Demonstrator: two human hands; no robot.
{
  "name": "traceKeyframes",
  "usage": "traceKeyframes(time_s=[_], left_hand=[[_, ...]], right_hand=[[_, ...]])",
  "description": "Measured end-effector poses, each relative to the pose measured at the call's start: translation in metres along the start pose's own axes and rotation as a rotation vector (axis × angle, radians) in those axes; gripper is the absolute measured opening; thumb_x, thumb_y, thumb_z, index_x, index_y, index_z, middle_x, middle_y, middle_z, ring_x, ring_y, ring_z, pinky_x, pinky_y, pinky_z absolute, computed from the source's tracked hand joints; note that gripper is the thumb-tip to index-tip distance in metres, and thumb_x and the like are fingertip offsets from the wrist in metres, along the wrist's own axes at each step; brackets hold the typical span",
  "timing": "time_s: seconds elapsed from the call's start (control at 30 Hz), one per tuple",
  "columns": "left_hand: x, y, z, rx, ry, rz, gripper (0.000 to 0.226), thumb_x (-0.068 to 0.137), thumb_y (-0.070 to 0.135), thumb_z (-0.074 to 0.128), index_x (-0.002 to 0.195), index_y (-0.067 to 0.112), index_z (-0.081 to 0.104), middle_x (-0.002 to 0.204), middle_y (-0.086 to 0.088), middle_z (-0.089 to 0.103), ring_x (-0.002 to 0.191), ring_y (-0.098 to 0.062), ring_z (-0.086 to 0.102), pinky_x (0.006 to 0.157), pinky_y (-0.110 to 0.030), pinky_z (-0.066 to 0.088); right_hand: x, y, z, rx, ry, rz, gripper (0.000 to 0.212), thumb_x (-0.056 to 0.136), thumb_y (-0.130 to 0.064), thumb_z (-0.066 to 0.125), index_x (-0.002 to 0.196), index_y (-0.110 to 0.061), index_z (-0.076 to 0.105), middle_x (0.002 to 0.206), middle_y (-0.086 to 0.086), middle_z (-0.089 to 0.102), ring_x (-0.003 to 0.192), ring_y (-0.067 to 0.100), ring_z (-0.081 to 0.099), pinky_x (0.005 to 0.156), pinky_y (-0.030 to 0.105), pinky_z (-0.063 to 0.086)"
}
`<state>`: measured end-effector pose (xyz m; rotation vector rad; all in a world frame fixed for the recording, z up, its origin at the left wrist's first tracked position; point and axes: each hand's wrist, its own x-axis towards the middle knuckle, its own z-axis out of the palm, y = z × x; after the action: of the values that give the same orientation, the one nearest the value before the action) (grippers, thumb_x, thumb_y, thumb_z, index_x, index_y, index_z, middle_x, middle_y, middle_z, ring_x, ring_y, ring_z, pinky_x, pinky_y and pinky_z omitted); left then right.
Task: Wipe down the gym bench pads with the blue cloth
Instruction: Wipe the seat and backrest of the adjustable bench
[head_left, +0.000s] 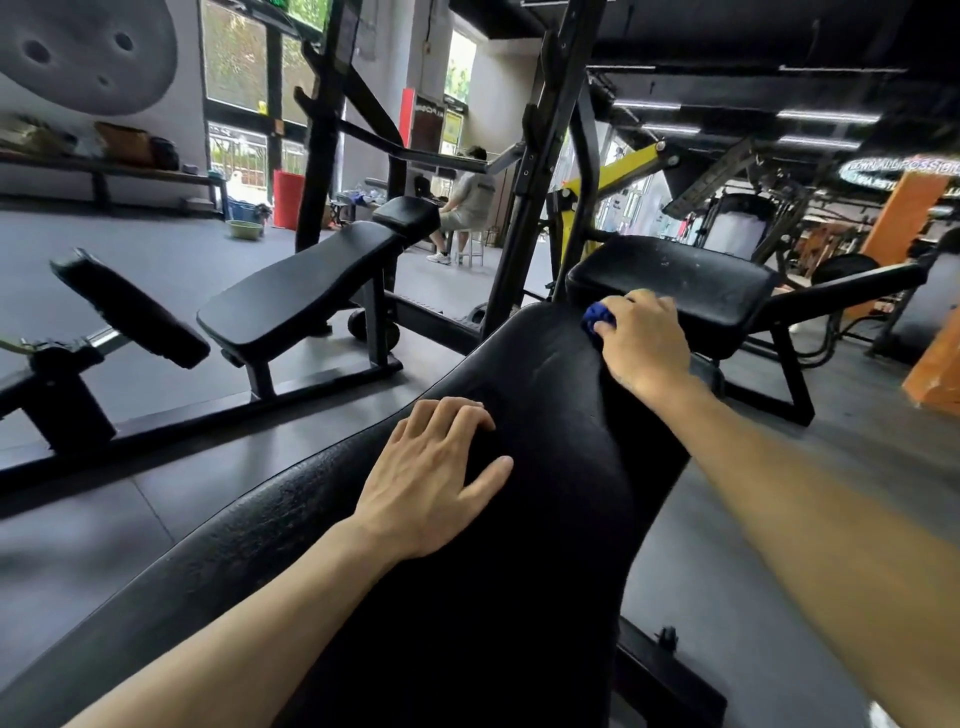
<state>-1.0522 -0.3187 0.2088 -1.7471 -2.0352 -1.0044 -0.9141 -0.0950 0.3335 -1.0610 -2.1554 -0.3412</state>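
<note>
My right hand (644, 338) has the blue cloth (597, 318) bunched under curled fingers at the far end of the long bench pad (519, 519), by its right edge; my left hand (431, 473) rests flat, fingers spread, mid-pad. The cloth looks soft and light, best held wadded in the palm, and the smooth vinyl should let it glide; there's a gap ahead before the seat pad (691, 280), and open floor (753, 545) on both sides

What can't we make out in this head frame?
- Blue cloth: mostly hidden under the right hand; its size is unclear.
- Long pad: near end cut off by the bottom edge.
- Seat pad: specks too small to identify.
- Neon sign: blurred, cut off at right edge.
- Left hand covers the pad beneath it.
</note>
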Motion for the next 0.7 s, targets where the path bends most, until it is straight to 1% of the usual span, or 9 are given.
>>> traceKeyframes(time_s=[0.07,0.17,0.27,0.33,0.4,0.47,0.5,0.6,0.7], left_hand=[[0.000,-0.001,0.001,0.003,0.007,-0.009,0.048,0.093,0.067,0.040,0.123,0.030,0.047,0.139,0.017,0.043,0.134,-0.011,0.036,0.112,-0.034,0.035],[0.000,-0.002,0.003,0.025,0.005,-0.021,0.060,0.091,0.069,0.036,0.130,0.024,0.046,0.141,0.011,0.040,0.135,-0.012,0.037,0.113,-0.032,0.034],[0.001,-0.001,0.002,0.056,0.000,-0.027,0.070,0.090,0.071,0.031,0.136,0.020,0.044,0.145,0.005,0.038,0.139,-0.015,0.034,0.118,-0.030,0.028],[0.000,0.000,0.001,0.075,-0.006,-0.038,0.075,0.090,0.073,0.028,0.140,0.019,0.042,0.151,0.004,0.034,0.146,-0.016,0.027,0.124,-0.032,0.018],[0.000,0.002,0.000,0.073,-0.035,-0.060,0.079,0.089,0.075,0.025,0.144,0.020,0.039,0.157,0.005,0.030,0.152,-0.014,0.019,0.127,-0.034,0.011],[0.003,0.000,-0.001,0.059,-0.050,-0.087,0.078,0.088,0.076,0.025,0.146,0.024,0.037,0.158,0.010,0.029,0.150,-0.010,0.021,0.125,-0.032,0.017],[0.007,-0.003,-0.002,0.057,-0.049,-0.096,0.075,0.088,0.073,0.026,0.144,0.026,0.039,0.156,0.012,0.032,0.146,-0.010,0.026,0.121,-0.032,0.023],[0.022,-0.014,-0.005,0.071,-0.033,-0.118,0.053,0.091,0.055,0.034,0.132,0.025,0.049,0.140,0.010,0.045,0.130,-0.016,0.041,0.109,-0.036,0.035],[0.026,-0.020,-0.002,0.045,0.007,-0.126,0.040,0.094,0.040,0.036,0.125,0.023,0.053,0.131,0.006,0.049,0.123,-0.019,0.045,0.105,-0.039,0.039]], right_hand=[[-0.027,-0.022,-0.006,-0.002,-0.008,-0.073,0.022,0.098,-0.027,0.060,0.117,-0.021,0.069,0.122,0.004,0.058,0.115,0.030,0.044,0.085,0.038,0.044],[-0.103,-0.060,-0.017,0.100,-0.044,-0.326,0.020,0.091,-0.029,0.068,0.111,-0.025,0.068,0.116,-0.004,0.058,0.108,0.024,0.048,0.078,0.038,0.049],[-0.109,-0.060,-0.020,0.196,-0.185,-0.461,0.027,0.089,-0.028,0.071,0.115,-0.028,0.068,0.118,-0.007,0.058,0.109,0.020,0.048,0.087,0.037,0.049],[-0.062,-0.046,-0.010,0.144,-0.152,-0.381,0.026,0.091,-0.025,0.070,0.116,-0.029,0.070,0.119,-0.002,0.059,0.111,0.025,0.049,0.093,0.040,0.047],[-0.010,-0.024,-0.002,0.081,-0.090,-0.153,0.024,0.095,-0.022,0.066,0.118,-0.024,0.070,0.121,0.004,0.060,0.115,0.032,0.048,0.093,0.040,0.046],[0.010,-0.019,0.006,0.059,-0.035,0.014,0.024,0.099,-0.023,0.059,0.120,-0.021,0.069,0.125,0.006,0.058,0.118,0.032,0.044,0.089,0.038,0.045],[0.003,-0.029,0.007,0.047,-0.040,0.013,0.024,0.099,-0.023,0.059,0.120,-0.022,0.069,0.125,0.005,0.057,0.118,0.031,0.043,0.087,0.037,0.044],[-0.060,-0.070,0.007,0.160,-0.072,-0.260,0.022,0.093,-0.024,0.065,0.115,-0.028,0.071,0.118,-0.001,0.059,0.108,0.026,0.046,0.090,0.035,0.042],[-0.102,-0.080,0.002,0.315,-0.205,-0.526,0.031,0.089,-0.023,0.072,0.119,-0.025,0.071,0.118,-0.004,0.060,0.104,0.021,0.048,0.096,0.029,0.041]])
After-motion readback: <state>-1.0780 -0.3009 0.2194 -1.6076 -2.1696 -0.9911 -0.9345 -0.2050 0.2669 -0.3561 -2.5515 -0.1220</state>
